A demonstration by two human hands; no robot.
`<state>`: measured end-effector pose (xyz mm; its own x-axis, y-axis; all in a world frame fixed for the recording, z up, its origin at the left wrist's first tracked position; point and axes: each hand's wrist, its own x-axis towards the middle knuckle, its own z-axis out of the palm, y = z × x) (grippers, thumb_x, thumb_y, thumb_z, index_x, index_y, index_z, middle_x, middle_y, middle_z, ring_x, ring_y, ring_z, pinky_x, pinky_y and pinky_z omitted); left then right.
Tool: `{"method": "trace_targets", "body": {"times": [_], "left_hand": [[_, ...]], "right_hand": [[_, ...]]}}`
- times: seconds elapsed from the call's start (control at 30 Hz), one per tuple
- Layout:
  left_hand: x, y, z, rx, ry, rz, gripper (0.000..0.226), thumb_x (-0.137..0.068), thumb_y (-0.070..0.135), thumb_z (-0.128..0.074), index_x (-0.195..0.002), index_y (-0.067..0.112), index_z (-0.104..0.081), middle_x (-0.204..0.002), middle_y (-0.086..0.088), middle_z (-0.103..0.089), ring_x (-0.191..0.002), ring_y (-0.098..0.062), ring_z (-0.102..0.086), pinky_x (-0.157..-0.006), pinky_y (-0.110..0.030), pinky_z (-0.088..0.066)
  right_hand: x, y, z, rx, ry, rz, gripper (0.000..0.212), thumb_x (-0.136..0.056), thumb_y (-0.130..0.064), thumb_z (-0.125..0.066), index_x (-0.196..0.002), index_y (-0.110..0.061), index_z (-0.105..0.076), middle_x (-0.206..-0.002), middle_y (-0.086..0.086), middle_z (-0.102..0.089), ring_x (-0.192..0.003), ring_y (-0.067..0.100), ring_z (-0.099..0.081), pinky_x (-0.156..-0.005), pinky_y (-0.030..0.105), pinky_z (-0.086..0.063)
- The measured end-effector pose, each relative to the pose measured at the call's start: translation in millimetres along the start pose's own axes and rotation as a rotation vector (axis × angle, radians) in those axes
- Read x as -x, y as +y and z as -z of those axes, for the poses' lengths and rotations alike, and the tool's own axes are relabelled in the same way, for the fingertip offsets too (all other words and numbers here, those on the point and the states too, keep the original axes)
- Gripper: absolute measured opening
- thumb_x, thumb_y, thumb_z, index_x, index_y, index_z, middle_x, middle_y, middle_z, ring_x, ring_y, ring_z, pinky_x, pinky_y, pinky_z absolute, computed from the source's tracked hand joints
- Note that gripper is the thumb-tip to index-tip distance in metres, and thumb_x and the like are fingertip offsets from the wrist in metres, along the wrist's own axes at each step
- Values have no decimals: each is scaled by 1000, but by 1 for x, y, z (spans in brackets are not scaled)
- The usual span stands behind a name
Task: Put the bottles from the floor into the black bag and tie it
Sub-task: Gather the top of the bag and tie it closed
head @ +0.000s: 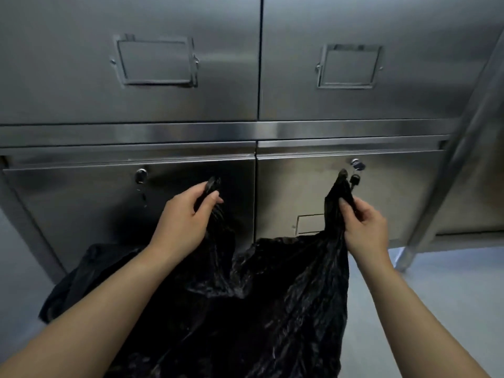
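A crinkled black plastic bag (259,309) stands on the floor in front of me, its body bulging low between my forearms. My left hand (182,222) pinches one gathered corner of the bag's top and holds it up. My right hand (365,227) grips the other gathered corner, pulled up and to the right. The two corners are held apart, with the bag's rim sagging between them. No bottles show; whatever is inside the bag is hidden by the plastic.
A stainless-steel cabinet (259,129) fills the view right behind the bag, with two lower doors, locks, and keys (356,173) hanging in the right lock. A slanted steel leg (436,200) stands at the right. Pale floor (436,290) shows at right.
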<state>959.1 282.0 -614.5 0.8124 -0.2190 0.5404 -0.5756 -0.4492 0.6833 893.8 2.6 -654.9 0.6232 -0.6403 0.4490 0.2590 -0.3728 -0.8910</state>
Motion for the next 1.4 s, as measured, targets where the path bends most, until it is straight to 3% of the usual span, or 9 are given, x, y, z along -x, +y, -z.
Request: {"method": "trace_targets", "body": {"times": [0.1, 0.2, 0.33, 0.43, 0.5, 0.6, 0.7, 0.97, 1.4], "left_hand": [[23, -3, -24, 65, -95, 32, 24, -90, 30, -57, -113, 37, -59, -86, 23, -69, -87, 17, -58, -69, 4, -36], [58, -30, -38, 119, -185, 140, 44, -84, 44, -57, -127, 39, -47, -116, 11, -66, -115, 7, -51, -83, 1, -37], [87, -66, -31, 244, -129, 258, 39, -81, 43, -58, -118, 46, -47, -122, 10, -62, -118, 2, -52, -94, -15, -43], [96, -81, -22, 196, -175, 231, 51, -85, 34, -62, -132, 38, -44, -120, 32, -50, -107, 28, -41, -82, 1, -38], [97, -82, -20, 180, -225, 208, 59, -84, 34, -64, -136, 43, -38, -118, 42, -40, -103, 33, -38, -78, 5, -35], [97, -85, -20, 172, -245, 205, 52, -83, 33, -66, -129, 47, -46, -115, 35, -55, -97, 9, -60, -82, -9, -46], [97, -91, -21, 166, -173, 224, 23, -82, 26, -68, -101, 38, -64, -92, 20, -69, -79, -3, -67, -77, -24, -54], [93, -112, -9, 232, -33, 311, 9, -84, 17, -66, -82, 25, -66, -79, 16, -70, -76, 4, -64, -68, -7, -45], [96, -123, -7, 218, -29, 475, 9, -86, 23, -65, -77, 26, -66, -78, 11, -69, -76, 3, -63, -65, -9, -41]], "right_hand": [[24, 8, -19, 82, -214, 28, 11, -89, -13, -61, -90, -14, -72, -72, -17, -65, -60, -17, -55, -59, 4, -40], [58, 18, -46, 117, -406, 39, 12, -87, -16, -64, -91, -18, -74, -76, -21, -68, -69, -13, -60, -63, 5, -42], [94, 29, -70, 207, -548, 68, 13, -87, -22, -65, -94, -24, -75, -77, -22, -69, -74, -14, -61, -62, 2, -40], [115, 32, -86, 242, -614, 70, 13, -86, -22, -65, -95, -24, -75, -80, -21, -69, -79, -11, -62, -67, 3, -42], [125, 34, -95, 276, -624, 68, 14, -86, -24, -65, -96, -25, -74, -84, -18, -72, -81, -7, -63, -72, 7, -44], [136, 34, -105, 260, -704, 56, 17, -86, -23, -65, -100, -27, -73, -81, -26, -67, -83, -15, -59, -72, 1, -40], [141, 34, -112, 246, -765, 56, 17, -86, -24, -64, -101, -28, -72, -80, -29, -64, -84, -16, -59, -71, 0, -39], [153, 43, -114, 297, -818, 133, 37, -79, -50, -64, -114, -38, -58, -91, -38, -56, -91, -25, -49, -77, -3, -35], [136, 32, -111, 91, -717, 144, 33, -83, -27, -69, -106, -48, -59, -101, -36, -62, -103, -14, -55, -85, 2, -37]]}}
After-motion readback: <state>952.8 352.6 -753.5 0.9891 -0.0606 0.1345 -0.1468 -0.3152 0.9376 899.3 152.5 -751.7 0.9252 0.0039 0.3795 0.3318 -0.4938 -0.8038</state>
